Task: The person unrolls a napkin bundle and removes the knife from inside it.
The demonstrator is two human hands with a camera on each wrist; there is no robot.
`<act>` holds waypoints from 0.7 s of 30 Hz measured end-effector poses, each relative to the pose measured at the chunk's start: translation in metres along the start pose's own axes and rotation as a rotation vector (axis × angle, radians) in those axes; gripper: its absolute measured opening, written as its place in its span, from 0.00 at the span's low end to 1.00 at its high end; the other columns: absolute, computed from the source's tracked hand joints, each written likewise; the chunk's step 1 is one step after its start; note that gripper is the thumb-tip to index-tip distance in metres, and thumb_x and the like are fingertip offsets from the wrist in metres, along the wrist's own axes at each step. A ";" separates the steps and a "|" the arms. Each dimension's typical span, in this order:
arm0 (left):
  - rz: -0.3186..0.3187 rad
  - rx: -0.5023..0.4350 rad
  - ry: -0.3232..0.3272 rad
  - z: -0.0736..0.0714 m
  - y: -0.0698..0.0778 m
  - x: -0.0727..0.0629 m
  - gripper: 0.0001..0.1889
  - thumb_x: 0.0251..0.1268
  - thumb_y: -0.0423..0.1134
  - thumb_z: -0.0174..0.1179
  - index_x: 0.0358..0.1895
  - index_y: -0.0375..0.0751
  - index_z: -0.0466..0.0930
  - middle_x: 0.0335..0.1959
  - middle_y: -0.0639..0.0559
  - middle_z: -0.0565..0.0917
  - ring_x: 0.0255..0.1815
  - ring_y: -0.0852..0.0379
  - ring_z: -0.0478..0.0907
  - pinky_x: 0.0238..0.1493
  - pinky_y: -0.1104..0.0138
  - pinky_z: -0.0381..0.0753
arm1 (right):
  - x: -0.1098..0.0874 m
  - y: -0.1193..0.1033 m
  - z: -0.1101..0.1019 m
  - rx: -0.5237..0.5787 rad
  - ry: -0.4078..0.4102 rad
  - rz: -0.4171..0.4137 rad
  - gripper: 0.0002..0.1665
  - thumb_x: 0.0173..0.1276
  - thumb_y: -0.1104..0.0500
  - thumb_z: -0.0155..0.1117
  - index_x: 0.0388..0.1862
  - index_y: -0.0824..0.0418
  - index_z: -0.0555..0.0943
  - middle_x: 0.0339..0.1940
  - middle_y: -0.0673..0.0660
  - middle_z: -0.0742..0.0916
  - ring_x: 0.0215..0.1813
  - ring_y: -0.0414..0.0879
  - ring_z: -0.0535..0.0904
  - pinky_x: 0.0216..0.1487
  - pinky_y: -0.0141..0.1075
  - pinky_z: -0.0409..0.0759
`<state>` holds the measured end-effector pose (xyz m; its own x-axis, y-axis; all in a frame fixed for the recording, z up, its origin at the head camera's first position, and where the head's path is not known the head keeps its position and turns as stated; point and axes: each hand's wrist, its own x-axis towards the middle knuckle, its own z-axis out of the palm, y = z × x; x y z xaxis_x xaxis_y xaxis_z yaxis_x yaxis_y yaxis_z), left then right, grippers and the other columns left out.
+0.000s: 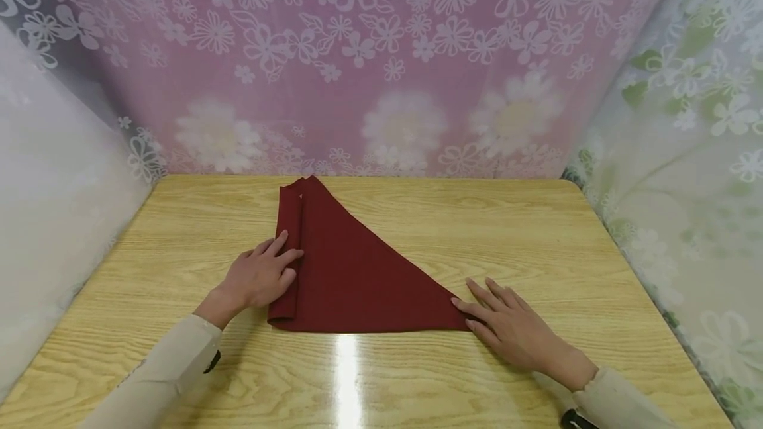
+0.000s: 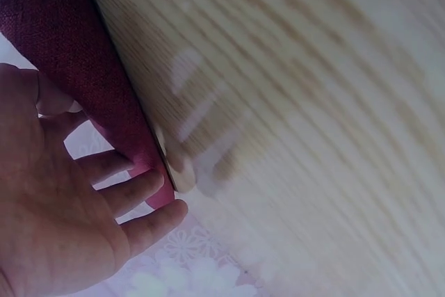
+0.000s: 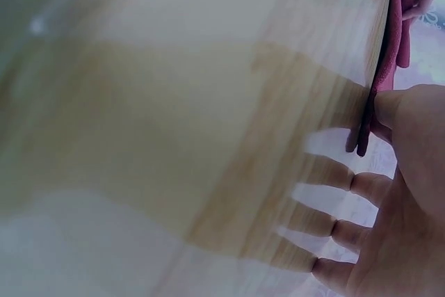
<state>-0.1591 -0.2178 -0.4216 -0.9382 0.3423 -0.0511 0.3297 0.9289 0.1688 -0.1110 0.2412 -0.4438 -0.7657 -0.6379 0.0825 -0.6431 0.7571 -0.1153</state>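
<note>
A dark red cloth lies on the wooden table, tapering to a point at the right. Along its left side runs a folded-over strip. My left hand rests on that strip with its fingers spread. At the cloth's right tip, my right hand touches the fabric with thumb and index finger, the other fingers extended on the tabletop. In the left wrist view the red cloth lies under the fingers of the left hand. The right wrist view shows the right hand beside the cloth's edge.
The wood-grain table has rounded far corners. A pink flowered curtain hangs behind it, with pale flowered sheets on the right and a whitish one on the left. A bright reflection falls near the front.
</note>
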 end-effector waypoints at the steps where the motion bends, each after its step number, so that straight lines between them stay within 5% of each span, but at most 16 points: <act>1: 0.000 -0.003 0.000 0.000 0.000 0.000 0.23 0.72 0.41 0.41 0.66 0.46 0.72 0.73 0.36 0.57 0.67 0.35 0.61 0.56 0.41 0.66 | 0.000 0.000 0.000 0.002 -0.003 0.003 0.25 0.75 0.50 0.52 0.70 0.46 0.70 0.72 0.60 0.67 0.70 0.66 0.60 0.63 0.60 0.62; 21: 0.033 0.036 0.078 -0.011 0.012 0.009 0.23 0.69 0.49 0.52 0.63 0.44 0.75 0.70 0.36 0.63 0.68 0.37 0.60 0.57 0.41 0.66 | 0.000 0.000 0.001 0.028 -0.016 0.012 0.25 0.76 0.50 0.50 0.71 0.46 0.69 0.73 0.61 0.65 0.70 0.66 0.59 0.63 0.61 0.61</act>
<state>-0.1644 -0.2048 -0.4090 -0.9318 0.3618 0.0307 0.3625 0.9224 0.1333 -0.1113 0.2407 -0.4445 -0.7729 -0.6312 0.0648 -0.6331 0.7606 -0.1436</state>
